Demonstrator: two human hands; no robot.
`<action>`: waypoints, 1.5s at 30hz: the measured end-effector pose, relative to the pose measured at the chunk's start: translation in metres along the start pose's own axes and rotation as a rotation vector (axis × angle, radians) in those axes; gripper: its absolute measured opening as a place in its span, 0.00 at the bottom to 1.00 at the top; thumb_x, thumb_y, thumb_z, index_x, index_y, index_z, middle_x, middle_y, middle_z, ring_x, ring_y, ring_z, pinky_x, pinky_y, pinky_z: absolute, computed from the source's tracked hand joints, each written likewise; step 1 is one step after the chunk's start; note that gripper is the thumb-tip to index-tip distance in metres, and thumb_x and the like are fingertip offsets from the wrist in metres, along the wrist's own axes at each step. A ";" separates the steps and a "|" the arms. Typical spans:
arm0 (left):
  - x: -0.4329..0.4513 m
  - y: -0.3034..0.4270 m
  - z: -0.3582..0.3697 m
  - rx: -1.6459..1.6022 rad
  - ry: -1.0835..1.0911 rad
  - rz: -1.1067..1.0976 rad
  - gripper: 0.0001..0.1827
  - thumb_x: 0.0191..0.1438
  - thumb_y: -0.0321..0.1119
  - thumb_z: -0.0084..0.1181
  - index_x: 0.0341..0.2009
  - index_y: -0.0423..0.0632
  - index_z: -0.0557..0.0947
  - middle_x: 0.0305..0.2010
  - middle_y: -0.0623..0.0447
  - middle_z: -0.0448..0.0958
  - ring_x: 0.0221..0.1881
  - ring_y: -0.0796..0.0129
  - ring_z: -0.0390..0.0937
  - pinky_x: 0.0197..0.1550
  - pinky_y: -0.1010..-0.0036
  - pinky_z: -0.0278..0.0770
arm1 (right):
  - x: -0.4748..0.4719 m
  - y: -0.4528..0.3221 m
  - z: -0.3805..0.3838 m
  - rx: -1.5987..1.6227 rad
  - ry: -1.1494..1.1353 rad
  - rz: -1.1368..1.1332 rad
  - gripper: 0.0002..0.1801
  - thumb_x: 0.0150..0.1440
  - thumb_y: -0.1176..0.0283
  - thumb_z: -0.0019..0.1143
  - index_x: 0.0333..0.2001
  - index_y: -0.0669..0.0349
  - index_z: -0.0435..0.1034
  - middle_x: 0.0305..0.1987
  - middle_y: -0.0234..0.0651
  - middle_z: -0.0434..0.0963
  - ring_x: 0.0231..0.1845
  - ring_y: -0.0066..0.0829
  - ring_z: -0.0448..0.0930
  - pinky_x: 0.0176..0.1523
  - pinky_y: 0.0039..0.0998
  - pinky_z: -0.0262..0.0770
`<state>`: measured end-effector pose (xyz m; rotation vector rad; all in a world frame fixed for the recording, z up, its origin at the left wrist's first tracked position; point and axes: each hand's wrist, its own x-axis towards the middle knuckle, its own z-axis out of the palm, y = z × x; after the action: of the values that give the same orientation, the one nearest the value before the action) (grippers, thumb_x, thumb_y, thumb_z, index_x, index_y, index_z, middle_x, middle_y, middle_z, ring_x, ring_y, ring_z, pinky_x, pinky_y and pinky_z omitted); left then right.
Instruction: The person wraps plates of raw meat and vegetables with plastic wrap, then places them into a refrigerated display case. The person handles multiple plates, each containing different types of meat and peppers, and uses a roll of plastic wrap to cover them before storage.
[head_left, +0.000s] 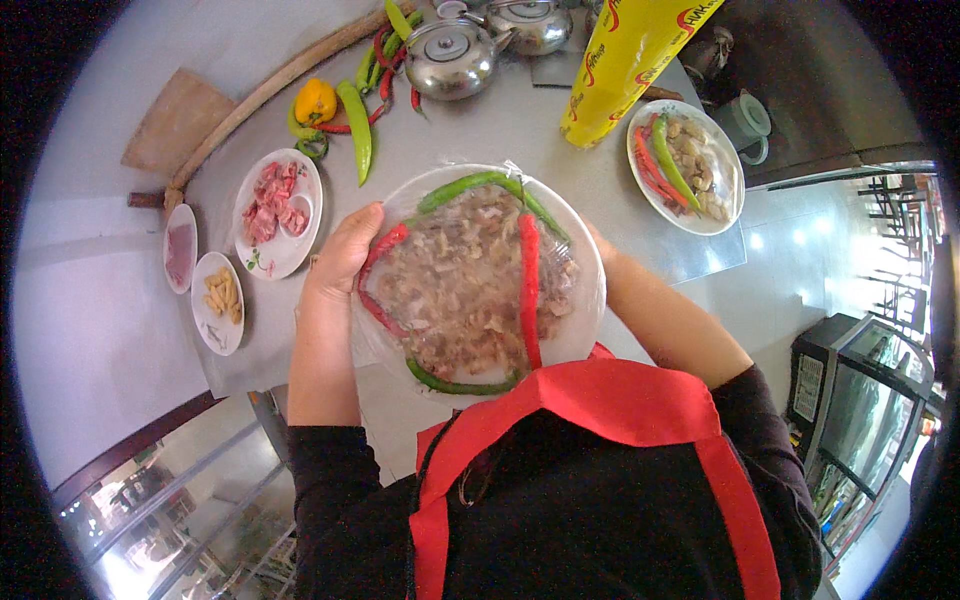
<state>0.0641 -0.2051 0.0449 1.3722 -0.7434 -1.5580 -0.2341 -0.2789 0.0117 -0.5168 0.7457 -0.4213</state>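
Between my hands is a large white plate (480, 382) covered in clear plastic film, held up close to my chest. Under the film lies sliced, brownish meat (465, 277), ringed by green and red chili peppers. One red chili (529, 285) runs lengthwise on its right side. My left hand (349, 251) grips the left rim, thumb on top. At the right rim, my right hand (600, 244) is mostly hidden behind the plate; only its edge and wrist show.
A plate of raw meat (270, 210) and two smaller plates stand left on the metal table (480, 127). Peppers (356, 127) and steel teapots (450, 56) lie farther back. A yellow printed roll (622, 67) and a plate with chilies (686, 165) stand right.
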 end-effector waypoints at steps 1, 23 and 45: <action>0.001 0.002 0.002 0.032 0.042 -0.008 0.22 0.61 0.48 0.47 0.41 0.40 0.79 0.37 0.54 0.79 0.36 0.74 0.75 0.41 0.77 0.73 | -0.001 0.012 -0.001 0.056 -0.053 0.044 0.18 0.60 0.62 0.50 0.48 0.63 0.70 0.42 0.33 0.76 0.39 0.26 0.74 0.49 0.28 0.71; -0.008 0.020 0.013 0.180 -0.054 0.016 0.24 0.61 0.49 0.45 0.41 0.39 0.79 0.39 0.52 0.79 0.35 0.73 0.75 0.40 0.76 0.74 | 0.022 -0.081 0.045 -0.431 0.051 -0.107 0.18 0.57 0.56 0.54 0.35 0.63 0.74 0.33 0.31 0.76 0.34 0.22 0.74 0.39 0.28 0.70; 0.003 0.034 0.034 0.132 -0.189 -0.054 0.25 0.60 0.51 0.46 0.43 0.39 0.78 0.39 0.51 0.79 0.38 0.71 0.75 0.42 0.75 0.73 | 0.007 -0.103 0.041 -0.509 -0.447 -0.466 0.28 0.62 0.61 0.44 0.62 0.64 0.57 0.58 0.42 0.69 0.60 0.27 0.67 0.63 0.31 0.60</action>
<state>0.0395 -0.2259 0.0809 1.3623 -0.9451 -1.7241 -0.2183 -0.3526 0.0934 -1.2323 0.2836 -0.5225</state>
